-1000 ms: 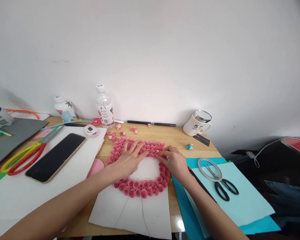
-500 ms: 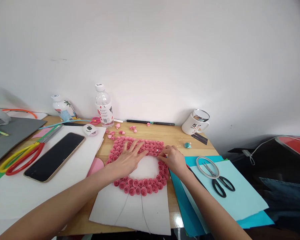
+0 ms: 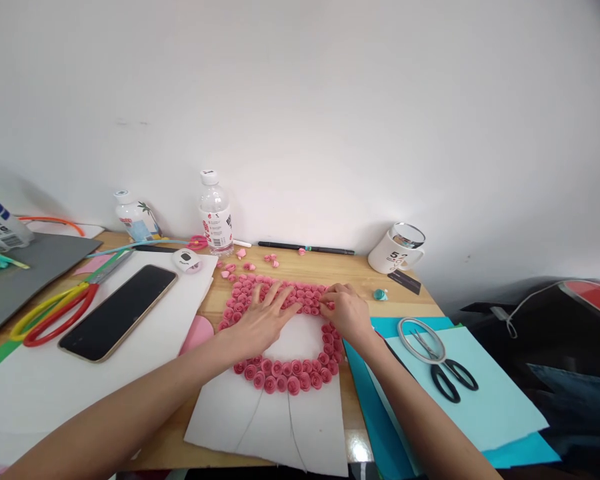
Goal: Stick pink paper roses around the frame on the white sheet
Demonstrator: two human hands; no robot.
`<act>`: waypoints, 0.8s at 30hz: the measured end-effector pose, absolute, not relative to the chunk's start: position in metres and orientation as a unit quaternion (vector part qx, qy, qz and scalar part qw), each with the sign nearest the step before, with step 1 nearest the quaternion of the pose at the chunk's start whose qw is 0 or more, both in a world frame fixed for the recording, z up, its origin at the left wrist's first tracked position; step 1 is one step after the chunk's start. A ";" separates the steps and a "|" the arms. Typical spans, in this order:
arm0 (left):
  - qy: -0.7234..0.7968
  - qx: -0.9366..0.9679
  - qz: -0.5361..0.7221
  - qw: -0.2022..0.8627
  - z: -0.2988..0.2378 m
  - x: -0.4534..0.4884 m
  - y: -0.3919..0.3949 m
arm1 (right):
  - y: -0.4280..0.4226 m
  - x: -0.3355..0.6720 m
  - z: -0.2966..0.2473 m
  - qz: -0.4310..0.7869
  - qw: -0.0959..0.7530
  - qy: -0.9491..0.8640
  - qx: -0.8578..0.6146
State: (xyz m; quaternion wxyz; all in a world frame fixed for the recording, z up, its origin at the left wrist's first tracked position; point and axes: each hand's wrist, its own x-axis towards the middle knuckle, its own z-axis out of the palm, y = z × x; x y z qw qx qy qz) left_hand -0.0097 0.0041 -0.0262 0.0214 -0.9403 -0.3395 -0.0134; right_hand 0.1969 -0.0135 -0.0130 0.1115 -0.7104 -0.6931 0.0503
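A white sheet of card point(image 3: 230, 417) with pencil lines lies in front of me, covered in its upper part by rolled pink paper roses point(image 3: 293, 385) set around a bare white patch. My left hand point(image 3: 260, 323) rests on the roses at the left, its fingers spread. At the upper right of the bare patch, my right hand point(image 3: 347, 310) has thumb and fingers pinched together on a pink paper rose, which the fingers mostly hide.
Loose pink paper pieces point(image 3: 250, 267), a water bottle point(image 3: 217, 220) and a black pen point(image 3: 305, 248) lie or stand behind. Large scissors point(image 3: 60, 313) and a phone point(image 3: 120, 312) are left. A mug point(image 3: 393, 252), tape roll point(image 3: 420, 357), black-handled scissors point(image 3: 453, 380) and blue paper point(image 3: 525, 453) are right.
The view has shifted slightly, so everything appears a little further right. My right fingers have moved slightly up at the roses' inner edge; my left hand stays spread on them.
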 end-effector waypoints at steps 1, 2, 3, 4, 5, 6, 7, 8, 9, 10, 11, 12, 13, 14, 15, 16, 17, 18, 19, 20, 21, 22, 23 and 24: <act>-0.339 -0.940 -0.016 0.023 -0.028 -0.010 0.004 | -0.014 0.196 -0.013 0.048 0.107 -0.693 -0.712; -0.338 -0.941 -0.017 0.021 -0.029 -0.010 0.005 | -0.013 0.195 -0.013 0.044 0.105 -0.692 -0.713; -0.337 -0.941 -0.016 0.018 -0.030 -0.010 0.005 | -0.013 0.195 -0.015 0.041 0.105 -0.693 -0.713; -0.337 -0.941 -0.015 0.014 -0.030 -0.010 0.005 | -0.013 0.195 -0.016 0.037 0.107 -0.693 -0.712; -0.337 -0.941 -0.013 0.009 -0.031 -0.010 0.006 | -0.012 0.196 -0.019 0.033 0.113 -0.693 -0.712; -0.338 -0.941 -0.012 0.004 -0.031 -0.011 0.006 | -0.011 0.197 -0.021 0.032 0.121 -0.692 -0.711; -0.339 -0.941 -0.012 0.000 -0.030 -0.011 0.006 | -0.010 0.198 -0.023 0.035 0.133 -0.692 -0.709; -0.340 -0.940 -0.013 -0.004 -0.030 -0.011 0.006 | -0.008 0.201 -0.024 0.043 0.149 -0.690 -0.707; -0.340 -0.940 -0.012 -0.007 -0.029 -0.011 0.006 | -0.008 0.204 -0.024 0.057 0.169 -0.683 -0.708; -0.339 -0.941 -0.009 -0.010 -0.027 -0.011 0.006 | -0.008 0.210 -0.022 0.076 0.193 -0.672 -0.711; -0.338 -0.941 -0.005 -0.013 -0.026 -0.011 0.005 | -0.009 0.217 -0.018 0.103 0.222 -0.657 -0.713; -0.338 -0.941 0.000 -0.016 -0.025 -0.011 0.005 | -0.011 0.226 -0.012 0.140 0.250 -0.644 -0.710; -0.338 -0.941 0.005 -0.019 -0.023 -0.011 0.005 | -0.015 0.237 -0.004 0.189 0.271 -0.636 -0.698; -0.338 -0.941 0.009 -0.021 -0.022 -0.011 0.005 | -0.021 0.249 0.004 0.252 0.288 -0.637 -0.669; -0.338 -0.941 0.010 -0.022 -0.022 -0.011 0.005 | -0.028 0.261 0.012 0.339 0.276 -0.662 -0.609; -0.338 -0.941 0.009 -0.021 -0.022 -0.010 0.005 | -0.036 0.272 0.020 0.430 0.244 -0.692 -0.527; -0.336 -0.941 0.008 -0.019 -0.022 -0.010 0.005 | -0.045 0.283 0.026 0.520 0.200 -0.713 -0.425; -0.335 -0.942 0.007 -0.016 -0.023 -0.010 0.006 | -0.052 0.291 0.030 0.586 0.179 -0.716 -0.335; -0.334 -0.942 0.006 -0.012 -0.024 -0.010 0.006 | -0.058 0.297 0.032 0.616 0.181 -0.713 -0.281; -0.333 -0.943 0.006 -0.006 -0.025 -0.010 0.006 | -0.062 0.300 0.033 0.636 0.182 -0.709 -0.245; -0.331 -0.944 0.006 -0.002 -0.027 -0.010 0.006 | -0.064 0.300 0.033 0.642 0.192 -0.706 -0.230; -0.329 -0.944 0.006 0.002 -0.029 -0.010 0.007 | -0.064 0.299 0.033 0.641 0.199 -0.705 -0.227; -0.328 -0.945 0.005 0.006 -0.030 -0.011 0.007 | -0.062 0.297 0.033 0.641 0.197 -0.707 -0.225; -0.327 -0.945 0.002 0.010 -0.032 -0.011 0.007 | -0.057 0.293 0.033 0.643 0.188 -0.709 -0.220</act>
